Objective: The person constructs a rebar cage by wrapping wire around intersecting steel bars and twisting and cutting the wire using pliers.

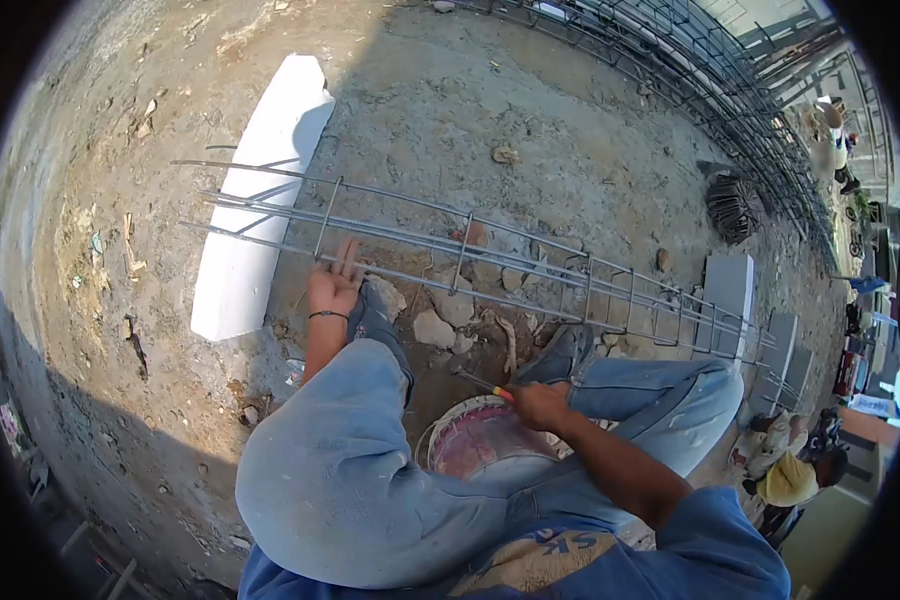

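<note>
A long rebar cage [515,260] of thin bars and square stirrups stretches across in front of me, raised off the ground. My left hand [332,287] is palm up at the cage's lower bar, close to the first stirrup, with two fingers stretched out past the bar. Whether those fingers touch the bar I cannot tell. My right hand [542,405] is closed around the red and yellow handle of a rebar tying hook [483,382]. The hook's metal shaft points left, below the cage and apart from it.
A white block [260,210] lies under the cage's left end; a grey block [728,290] supports the right. Stones [433,328] lie beneath. An upturned bucket [485,440] is between my legs. More rebar cages [710,110] stand behind. A person in yellow [790,480] sits at right.
</note>
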`<action>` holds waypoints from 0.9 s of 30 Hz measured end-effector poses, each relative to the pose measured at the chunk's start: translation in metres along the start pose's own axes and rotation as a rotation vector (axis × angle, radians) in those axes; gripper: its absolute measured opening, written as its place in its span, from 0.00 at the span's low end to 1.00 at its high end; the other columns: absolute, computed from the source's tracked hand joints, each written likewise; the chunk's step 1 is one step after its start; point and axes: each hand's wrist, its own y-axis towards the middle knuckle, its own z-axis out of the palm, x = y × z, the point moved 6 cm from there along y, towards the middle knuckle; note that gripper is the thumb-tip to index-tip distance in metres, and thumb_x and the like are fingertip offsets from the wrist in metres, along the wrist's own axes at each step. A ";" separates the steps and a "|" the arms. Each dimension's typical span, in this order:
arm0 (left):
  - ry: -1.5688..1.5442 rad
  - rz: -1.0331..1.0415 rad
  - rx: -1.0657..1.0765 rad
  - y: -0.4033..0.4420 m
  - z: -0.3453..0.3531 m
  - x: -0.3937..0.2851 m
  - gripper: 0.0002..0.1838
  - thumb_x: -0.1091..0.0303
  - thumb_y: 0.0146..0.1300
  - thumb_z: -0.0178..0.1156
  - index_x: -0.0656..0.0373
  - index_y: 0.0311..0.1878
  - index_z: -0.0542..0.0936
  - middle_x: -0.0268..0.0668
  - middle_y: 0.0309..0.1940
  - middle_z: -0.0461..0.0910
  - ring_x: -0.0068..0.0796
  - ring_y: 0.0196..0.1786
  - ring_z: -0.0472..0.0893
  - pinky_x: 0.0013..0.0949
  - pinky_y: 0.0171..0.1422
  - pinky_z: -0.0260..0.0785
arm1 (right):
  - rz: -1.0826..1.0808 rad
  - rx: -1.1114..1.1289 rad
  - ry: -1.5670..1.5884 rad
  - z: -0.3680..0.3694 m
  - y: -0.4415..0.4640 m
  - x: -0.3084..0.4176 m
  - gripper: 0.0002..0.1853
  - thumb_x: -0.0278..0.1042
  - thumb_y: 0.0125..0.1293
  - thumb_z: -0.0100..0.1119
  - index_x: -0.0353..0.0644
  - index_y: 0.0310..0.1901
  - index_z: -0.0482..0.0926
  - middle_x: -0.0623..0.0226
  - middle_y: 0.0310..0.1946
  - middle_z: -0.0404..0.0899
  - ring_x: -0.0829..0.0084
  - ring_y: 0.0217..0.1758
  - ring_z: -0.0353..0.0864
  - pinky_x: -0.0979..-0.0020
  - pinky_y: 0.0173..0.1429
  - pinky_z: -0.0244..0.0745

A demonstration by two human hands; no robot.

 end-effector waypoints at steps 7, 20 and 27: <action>0.331 -0.065 0.218 -0.083 -0.003 0.012 0.37 0.42 0.80 0.45 0.61 0.78 0.57 0.44 0.79 0.61 0.42 0.82 0.60 0.49 0.86 0.50 | 0.038 0.066 -0.171 0.037 -0.002 -0.028 0.15 0.36 0.64 0.63 0.42 0.50 0.87 0.51 0.45 0.87 0.49 0.51 0.87 0.51 0.58 0.81; 2.603 1.248 0.326 -0.133 0.131 -0.013 0.70 0.58 0.43 0.81 0.51 0.85 0.43 0.50 0.84 0.43 0.54 0.85 0.44 0.65 0.83 0.46 | 0.188 -0.838 -0.379 -0.134 -0.067 -0.133 0.37 0.33 0.73 0.50 0.37 0.80 0.50 0.42 0.80 0.51 0.45 0.85 0.47 0.31 0.81 0.42; 2.900 1.078 0.604 -0.111 0.162 0.010 0.72 0.57 0.45 0.82 0.42 0.86 0.39 0.46 0.86 0.36 0.55 0.85 0.44 0.67 0.81 0.50 | 0.242 -0.765 -0.370 -0.139 -0.060 -0.140 0.41 0.34 0.74 0.47 0.43 0.84 0.40 0.49 0.84 0.41 0.45 0.87 0.38 0.29 0.82 0.34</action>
